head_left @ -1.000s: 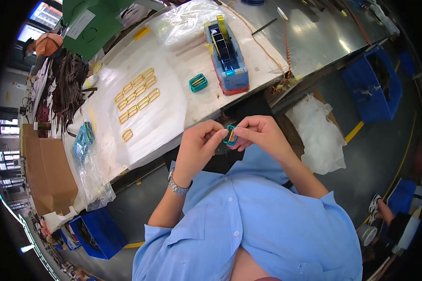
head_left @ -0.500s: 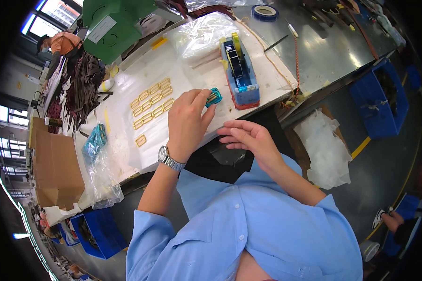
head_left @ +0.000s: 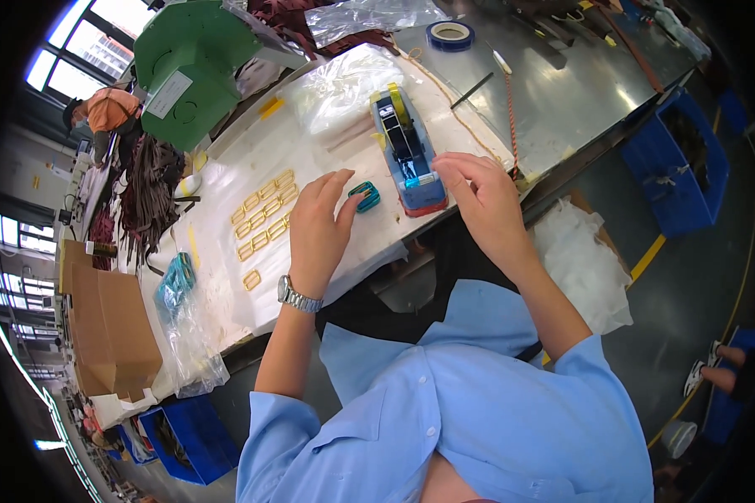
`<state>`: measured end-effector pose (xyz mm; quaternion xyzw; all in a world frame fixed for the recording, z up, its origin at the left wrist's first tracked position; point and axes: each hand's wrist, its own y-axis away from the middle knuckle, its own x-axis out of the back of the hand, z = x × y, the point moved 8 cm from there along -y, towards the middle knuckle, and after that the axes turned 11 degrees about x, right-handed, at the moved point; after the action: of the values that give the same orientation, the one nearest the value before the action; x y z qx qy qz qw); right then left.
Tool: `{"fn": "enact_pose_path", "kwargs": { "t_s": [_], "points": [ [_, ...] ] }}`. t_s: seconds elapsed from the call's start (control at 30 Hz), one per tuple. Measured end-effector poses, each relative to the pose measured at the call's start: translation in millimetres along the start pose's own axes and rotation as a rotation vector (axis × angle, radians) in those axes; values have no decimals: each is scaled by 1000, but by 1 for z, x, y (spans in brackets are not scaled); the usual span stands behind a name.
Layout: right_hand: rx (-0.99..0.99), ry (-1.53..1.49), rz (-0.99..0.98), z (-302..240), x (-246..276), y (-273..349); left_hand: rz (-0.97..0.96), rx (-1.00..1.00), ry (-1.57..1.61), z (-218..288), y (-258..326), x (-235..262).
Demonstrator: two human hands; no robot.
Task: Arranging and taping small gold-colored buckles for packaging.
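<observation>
My left hand [head_left: 317,228] lies flat on the white-covered bench with its fingers apart, fingertips just beside a small teal bundle [head_left: 364,196]. My right hand [head_left: 476,201] reaches to the front end of a blue tape dispenser [head_left: 404,151], fingertips pinching at the tape edge there. Rows of small yellow buckles [head_left: 262,216] lie on the white sheet left of my left hand. I wear a wristwatch [head_left: 298,296] on the left wrist.
A clear plastic bag [head_left: 340,84] lies behind the dispenser, a blue tape roll [head_left: 450,34] on the metal table further back. A green cover [head_left: 195,63], cardboard box [head_left: 109,323], blue bins [head_left: 684,155] and a white bag [head_left: 580,267] surround the bench. Another person [head_left: 109,113] works far left.
My hands parted from in front of my chest. The left one carried the teal bundle to the bench and let it go; the right one moved to the tape dispenser.
</observation>
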<state>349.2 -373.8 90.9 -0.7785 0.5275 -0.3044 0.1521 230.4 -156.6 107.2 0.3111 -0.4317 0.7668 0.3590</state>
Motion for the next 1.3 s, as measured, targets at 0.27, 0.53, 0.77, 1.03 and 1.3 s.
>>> {"fn": "enact_pose_path", "kwargs": {
  "t_s": [0.27,0.53,0.77,1.03,1.3],
  "points": [
    [-130,-70,-217,16,-42,-13,106,-282,141,64,-36,-4],
    [-338,-552,-114,-19,-13,32,121,-342,41,58,-51,-15],
    [-524,-395,-151,39,-17,161,103,-302,27,51,-63,-31],
    [-473,-440,-150,52,-47,160,103,-84,233,19,-54,29],
    [-541,-630,-117,25,-26,162,-124,262,-280,-143,70,127]
  ]
}}
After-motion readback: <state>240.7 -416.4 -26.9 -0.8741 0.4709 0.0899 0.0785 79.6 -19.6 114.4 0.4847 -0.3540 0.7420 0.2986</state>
